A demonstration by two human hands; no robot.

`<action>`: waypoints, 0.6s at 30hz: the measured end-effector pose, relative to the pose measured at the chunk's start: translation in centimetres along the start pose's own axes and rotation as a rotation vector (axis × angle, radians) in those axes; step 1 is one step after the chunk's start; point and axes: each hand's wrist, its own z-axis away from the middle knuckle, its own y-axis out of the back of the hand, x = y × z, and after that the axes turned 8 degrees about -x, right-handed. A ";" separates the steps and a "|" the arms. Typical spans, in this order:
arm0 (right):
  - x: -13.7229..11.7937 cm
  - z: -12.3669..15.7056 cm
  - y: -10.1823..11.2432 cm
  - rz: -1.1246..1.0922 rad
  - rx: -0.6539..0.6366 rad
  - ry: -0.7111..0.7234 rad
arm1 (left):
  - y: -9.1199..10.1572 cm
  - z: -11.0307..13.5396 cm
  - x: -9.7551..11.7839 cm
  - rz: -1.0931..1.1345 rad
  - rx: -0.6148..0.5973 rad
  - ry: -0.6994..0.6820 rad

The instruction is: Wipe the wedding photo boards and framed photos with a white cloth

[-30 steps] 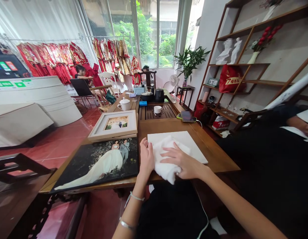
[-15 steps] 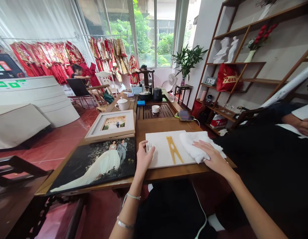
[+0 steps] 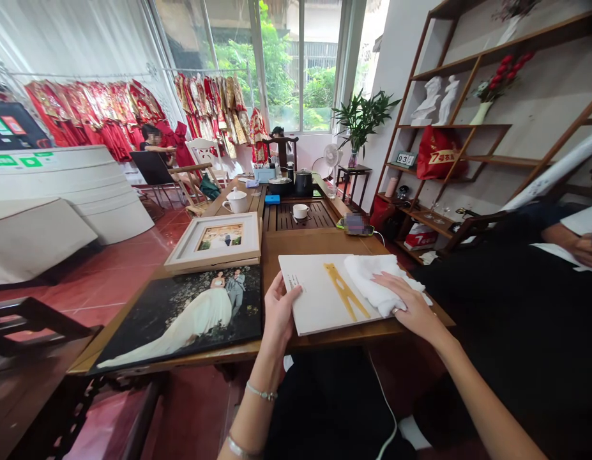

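Note:
A thin white board [image 3: 315, 306] with small print near its left end is at the table's near edge. On its face shows a yellow cat-shaped piece with two long legs [image 3: 346, 291]; whether it is fixed there I cannot tell. My left hand [image 3: 279, 306] grips the board's left edge, thumb on top and fingers underneath, and that side is lifted and tilted. A bunched white cloth [image 3: 365, 281] covers the board's right end. My right hand [image 3: 405, 303] holds the cloth against the board, fingers over it.
Left of the board lie a wedding photo panel [image 3: 200, 319] and a light wooden picture frame [image 3: 181, 249]. Farther back stand a lidded white mug [image 3: 235, 201], a white cup [image 3: 300, 211] and a phone [image 3: 357, 223]. Another person's hand [image 3: 580, 246] shows at right.
My left hand has taken hold of the board's left edge and raised it, so the board is now tilted. The yellow piece has shifted right with it; my right hand stays on the cloth.

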 end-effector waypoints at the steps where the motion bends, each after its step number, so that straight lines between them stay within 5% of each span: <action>1: -0.1 0.0 0.0 -0.004 -0.003 0.000 | -0.1 0.2 0.2 -0.004 0.009 0.000; 11: -0.9 0.0 -0.3 0.094 -0.090 -0.071 | -0.1 2.3 8.5 -0.112 0.152 -0.290; 15: -6.6 -0.3 0.1 0.070 -0.162 -0.006 | -1.9 3.8 9.8 -0.192 0.171 -0.462; 18: -11.6 -1.3 -1.4 -0.067 -0.121 0.101 | -4.3 4.9 9.4 -0.239 0.137 -0.561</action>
